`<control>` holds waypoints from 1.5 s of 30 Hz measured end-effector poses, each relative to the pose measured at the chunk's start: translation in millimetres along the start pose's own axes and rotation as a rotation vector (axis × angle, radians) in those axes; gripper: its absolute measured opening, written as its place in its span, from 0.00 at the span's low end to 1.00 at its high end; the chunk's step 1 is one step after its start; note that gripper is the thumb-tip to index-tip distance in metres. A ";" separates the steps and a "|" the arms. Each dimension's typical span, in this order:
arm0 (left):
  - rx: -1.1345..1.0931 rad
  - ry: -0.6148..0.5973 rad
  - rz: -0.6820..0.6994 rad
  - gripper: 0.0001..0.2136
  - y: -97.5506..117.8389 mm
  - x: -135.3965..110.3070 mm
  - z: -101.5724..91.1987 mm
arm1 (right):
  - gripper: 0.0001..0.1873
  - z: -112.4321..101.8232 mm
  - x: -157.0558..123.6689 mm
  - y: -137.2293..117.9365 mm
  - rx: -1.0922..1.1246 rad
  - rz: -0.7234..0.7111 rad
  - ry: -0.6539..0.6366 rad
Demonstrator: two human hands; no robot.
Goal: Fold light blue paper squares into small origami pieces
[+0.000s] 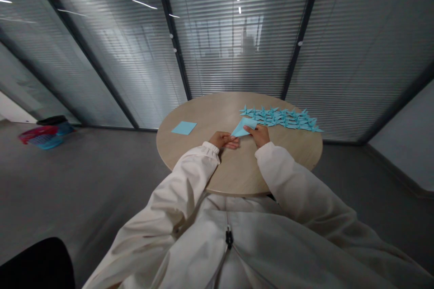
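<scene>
A partly folded sheet of light blue origami paper is held up over the round table between my two hands. My left hand pinches its lower left point between thumb and fingers. On the other side, my right hand grips the wider right end, thumb lying on the paper. Just beyond my right hand, several blue folded paper cranes stand close together in rows. A flat light blue paper square lies apart, to the left of my left hand.
The round wooden table stands close in front of me, near a glass wall with blinds. Red and blue baskets sit on the floor at left. A black chair part shows at lower left.
</scene>
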State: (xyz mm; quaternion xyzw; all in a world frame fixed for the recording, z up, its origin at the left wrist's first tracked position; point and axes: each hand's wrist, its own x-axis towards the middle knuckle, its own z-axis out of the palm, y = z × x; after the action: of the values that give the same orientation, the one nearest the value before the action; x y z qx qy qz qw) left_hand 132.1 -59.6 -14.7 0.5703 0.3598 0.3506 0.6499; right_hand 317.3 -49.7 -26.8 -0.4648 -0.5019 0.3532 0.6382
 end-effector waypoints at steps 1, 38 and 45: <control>-0.002 -0.004 0.000 0.17 -0.6 0.6 -0.3 | 0.22 -0.3 0.4 0.0 -0.016 -0.009 -0.002; 0.130 -0.015 -0.015 0.19 3.1 -8.4 7.0 | 0.23 9.7 -13.0 -7.3 0.012 -0.032 -0.266; 0.132 0.113 0.033 0.16 12.6 -11.9 10.9 | 0.29 11.3 -20.7 -19.1 0.148 0.046 -0.419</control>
State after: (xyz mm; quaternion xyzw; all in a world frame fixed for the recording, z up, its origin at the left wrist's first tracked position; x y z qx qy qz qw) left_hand 135.1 -73.9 -0.4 0.5970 0.4087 0.3683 0.5839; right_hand 300.9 -72.0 -14.5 -0.3444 -0.5855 0.4924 0.5442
